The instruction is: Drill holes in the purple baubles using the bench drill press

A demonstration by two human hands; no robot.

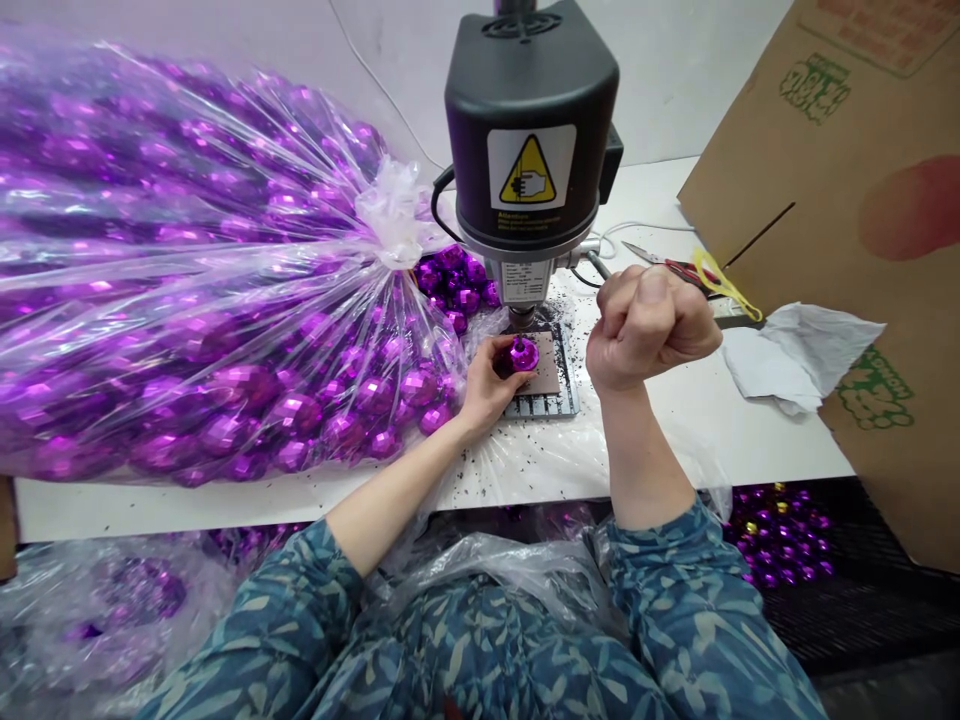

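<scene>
My left hand (491,380) pinches a shiny purple bauble (524,353) between thumb and fingers. The bauble rests on a brown board (546,372) that lies on the slotted metal base (566,402) of a bench drill press (534,190). Directly above the bauble is the drill chuck (520,317); a dark tip meets the bauble's top, but contact is hard to tell. To the right of the machine, my right hand (651,325) is raised and closed in a fist around the press's feed lever (598,264). Most of the lever's grip is hidden by the fingers.
A large tied clear bag of purple baubles (225,300) fills the left. Loose purple baubles (454,280) lie behind the base. Right are scissors (679,268), white paper (787,355) and a cardboard box (847,230). A black crate (847,610) stands below the table edge; dark shavings are scattered around.
</scene>
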